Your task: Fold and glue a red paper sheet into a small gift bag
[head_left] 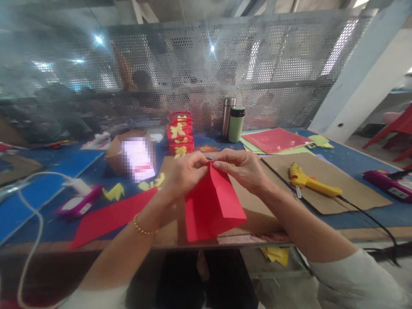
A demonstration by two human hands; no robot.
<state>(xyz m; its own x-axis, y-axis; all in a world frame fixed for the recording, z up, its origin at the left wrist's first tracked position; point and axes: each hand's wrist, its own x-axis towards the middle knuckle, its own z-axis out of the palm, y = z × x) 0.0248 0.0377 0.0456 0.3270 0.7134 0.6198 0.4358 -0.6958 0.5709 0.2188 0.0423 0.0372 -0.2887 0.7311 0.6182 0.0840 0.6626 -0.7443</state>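
Head view: both hands up over the middle of the surface [349, 219], close together, thumbs against fingers. Left hand [186, 171] and right hand [241, 169] each pinch the far end of a red folded paper [206, 210], fingertips nearly meeting there; neither is clearly nearer, the pinch being shared. Paper lies to the near side of the fingertips, between the forearms, its long axis and creases running roughly far to near, the loose end spreading toward the person. Whether that end touches the cardboard beneath, cannot tell. Small grey thing at the fingertips, too hidden to name. Flat red sheet [112, 221] to the left, partly behind the left forearm; yellow glue gun [317, 183] on a cardboard sheet [357, 195] to the right. Far side: red boxes with yellow bows [180, 137], a green cup [236, 126]. Writing: pale label on the left purple power strip [93, 197], unreadable; phone screen [138, 159] pixelated. No brand legible anywhere.
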